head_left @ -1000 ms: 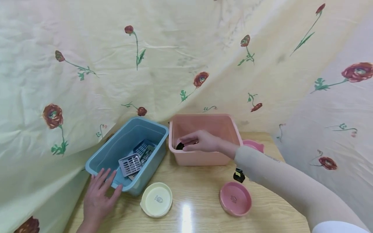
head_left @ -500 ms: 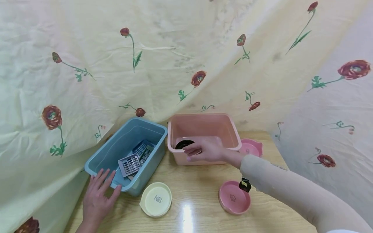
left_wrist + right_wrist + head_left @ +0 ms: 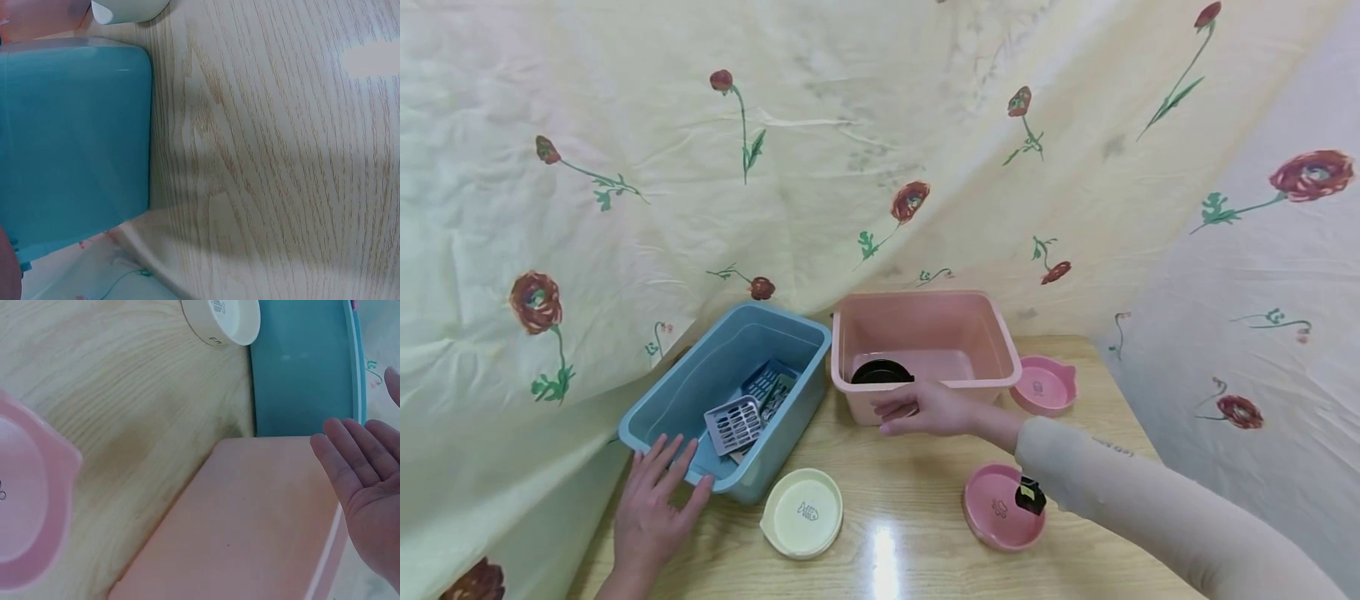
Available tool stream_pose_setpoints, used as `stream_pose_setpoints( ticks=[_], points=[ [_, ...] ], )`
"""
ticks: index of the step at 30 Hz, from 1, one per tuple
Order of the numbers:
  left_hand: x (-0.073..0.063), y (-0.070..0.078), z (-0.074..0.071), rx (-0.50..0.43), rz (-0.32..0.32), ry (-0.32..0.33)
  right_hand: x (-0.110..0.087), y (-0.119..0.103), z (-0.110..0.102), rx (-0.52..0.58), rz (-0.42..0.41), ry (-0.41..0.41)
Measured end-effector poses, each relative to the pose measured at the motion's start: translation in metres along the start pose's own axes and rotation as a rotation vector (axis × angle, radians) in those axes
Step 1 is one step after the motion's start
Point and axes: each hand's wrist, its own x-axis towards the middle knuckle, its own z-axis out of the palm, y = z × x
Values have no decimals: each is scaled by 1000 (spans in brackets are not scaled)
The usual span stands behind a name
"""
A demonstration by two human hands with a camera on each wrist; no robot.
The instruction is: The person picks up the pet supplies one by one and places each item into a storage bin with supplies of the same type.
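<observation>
My left hand [image 3: 651, 517] lies with spread fingers on the near rim of a blue plastic bin [image 3: 790, 450]. Slotted scoops, a grey one [image 3: 735, 425] and a dark blue one [image 3: 767, 383] among them, lie inside that bin. My right hand [image 3: 936, 408] is just in front of the front rim of a pink bin [image 3: 992, 350], with nothing in it. The right wrist view shows its fingers [image 3: 353, 447] extended, palm visible. A black bowl [image 3: 880, 372] sits in the pink bin, at the front left, partly hidden by the rim.
On the wooden table [image 3: 895, 467], a cream bowl [image 3: 805, 512] with a fish print stands near the blue bin. One pink bowl [image 3: 996, 517] lies at front right; another pink bowl [image 3: 1047, 385] is beside the pink bin. Flowered cloth [image 3: 820, 167] hangs behind.
My right hand has drawn back from inside the pink bin to its front side, leaving the black bowl in view there. The left hand stays put.
</observation>
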Motion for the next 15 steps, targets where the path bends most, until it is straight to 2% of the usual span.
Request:
stream_pose_setpoints(
  ticks=[15],
  points=[
    [-1, -2, 2, 11, -12, -14, -4, 23, 19, 29, 25, 1]
  ],
)
